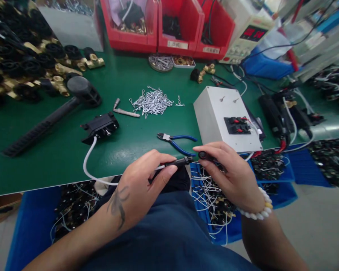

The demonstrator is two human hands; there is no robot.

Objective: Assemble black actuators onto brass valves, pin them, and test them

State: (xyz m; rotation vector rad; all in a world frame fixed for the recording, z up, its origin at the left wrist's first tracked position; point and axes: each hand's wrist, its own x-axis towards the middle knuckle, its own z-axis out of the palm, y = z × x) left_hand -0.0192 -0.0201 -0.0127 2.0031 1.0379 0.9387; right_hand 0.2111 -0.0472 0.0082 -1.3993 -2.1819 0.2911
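My left hand (pixel 142 180) is closed round a slim black probe (pixel 179 162) whose white cable (pixel 87 165) runs up to a black connector block (pixel 101 127) on the green bench. The probe's tip points right, at a small black round part (pixel 202 155) pinched between the thumb and fingers of my right hand (pixel 228 173). Both hands hover just in front of the bench edge, above my lap. Blue-handled pliers (pixel 176 142) lie on the bench just beyond my hands.
A white test box (pixel 214 109) with red and black terminals stands right of centre. A pile of metal clips (pixel 152 101), a black mallet (pixel 51 116), brass and black fittings (pixel 31 64) and red bins (pixel 180 26) lie farther back. Blue crates (pixel 282 188) of wired parts sit below.
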